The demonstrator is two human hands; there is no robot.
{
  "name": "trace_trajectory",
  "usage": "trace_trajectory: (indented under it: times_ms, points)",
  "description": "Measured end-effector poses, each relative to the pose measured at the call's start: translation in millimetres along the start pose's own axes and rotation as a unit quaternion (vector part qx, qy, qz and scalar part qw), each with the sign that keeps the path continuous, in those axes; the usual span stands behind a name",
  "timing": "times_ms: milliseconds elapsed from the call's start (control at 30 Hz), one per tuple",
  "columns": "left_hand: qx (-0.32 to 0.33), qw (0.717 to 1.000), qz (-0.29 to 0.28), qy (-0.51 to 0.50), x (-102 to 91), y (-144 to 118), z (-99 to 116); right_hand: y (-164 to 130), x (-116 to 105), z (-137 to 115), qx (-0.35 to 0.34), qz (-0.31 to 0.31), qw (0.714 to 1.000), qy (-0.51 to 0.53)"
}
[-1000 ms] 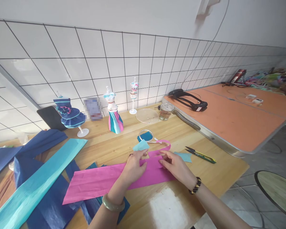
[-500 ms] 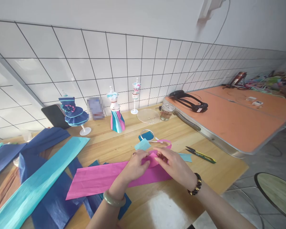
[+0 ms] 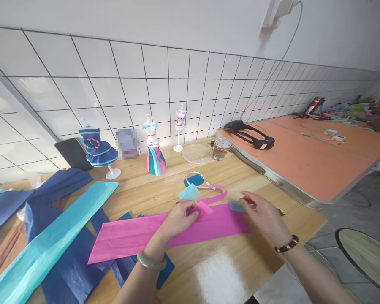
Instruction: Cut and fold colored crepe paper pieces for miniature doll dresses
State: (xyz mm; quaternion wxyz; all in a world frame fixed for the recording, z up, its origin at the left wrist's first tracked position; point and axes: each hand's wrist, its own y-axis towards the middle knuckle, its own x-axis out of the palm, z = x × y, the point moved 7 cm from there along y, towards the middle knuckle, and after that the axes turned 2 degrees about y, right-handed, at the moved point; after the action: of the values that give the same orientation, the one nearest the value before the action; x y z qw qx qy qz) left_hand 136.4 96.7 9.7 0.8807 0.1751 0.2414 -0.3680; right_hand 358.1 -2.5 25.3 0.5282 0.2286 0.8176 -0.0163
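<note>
My left hand [image 3: 180, 218] pinches a small piece of pink crepe paper [image 3: 204, 208] between thumb and fingers. Beneath it lies a long magenta crepe paper strip [image 3: 126, 235]. To the right, my right hand [image 3: 265, 214] hovers over the table with fingers apart and nothing visible in them. It covers most of the thread snips; only a yellow end [image 3: 281, 211] shows past the hand. A blue-grey paper scrap [image 3: 237, 206] lies by its fingertips. A narrow pink strip [image 3: 222, 192] curls behind the magenta one, close to a light blue piece [image 3: 189, 192].
At the back stand a navy-dressed mini mannequin [image 3: 98, 147], one with a striped skirt [image 3: 156, 160], and a smaller one [image 3: 180, 122]. A water glass [image 3: 221, 148] is near the orange table [image 3: 307, 156]. Turquoise paper [image 3: 57, 236] and navy paper [image 3: 72, 261] spread across the left.
My right hand has let go of the small pink piece and moved right, over the thread snips. My left hand stays in place, still pinching the piece.
</note>
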Motion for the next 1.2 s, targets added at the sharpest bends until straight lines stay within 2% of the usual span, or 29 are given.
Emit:
trace_trajectory:
  times_ms: [100,200,433,533,700,800,867,1000,1033,1100,1200]
  points:
    - [0.002,1.000,0.004,0.000,0.9,0,0,0,-15,52,0.051,0.029,0.994,-0.097]
    - [0.004,1.000,0.011,-0.008,2.4,0,-3,-7,-15,82,0.056,0.015,0.988,-0.141]
    - [-0.005,0.999,0.025,-0.025,7.9,-3,-18,-17,0,96,0.029,-0.014,0.989,-0.145]
    - [-0.005,0.999,0.024,-0.024,8.2,-3,-19,-15,-7,103,0.049,-0.004,0.992,-0.117]
    - [-0.005,0.999,0.025,-0.021,8.5,-1,-18,-10,-32,112,0.109,0.033,0.993,-0.018]
    - [-0.013,0.999,0.029,-0.019,9.5,1,-20,-11,-39,101,0.125,0.045,0.987,0.092]
    - [-0.019,0.999,0.034,-0.018,9.5,1,-20,-14,-37,82,0.113,0.030,0.977,0.178]
    - [-0.024,0.999,0.038,-0.023,8.5,1,-20,-25,-18,27,0.088,-0.050,0.945,0.311]
    - [-0.024,0.999,0.038,-0.025,8.2,1,-20,-29,-6,12,0.099,-0.104,0.915,0.378]
    - [-0.022,0.999,0.036,-0.029,7.7,0,-19,-32,6,-12,0.102,-0.133,0.907,0.388]
    - [-0.016,0.999,0.031,-0.034,7.6,0,-18,-30,24,-35,0.103,-0.151,0.915,0.360]
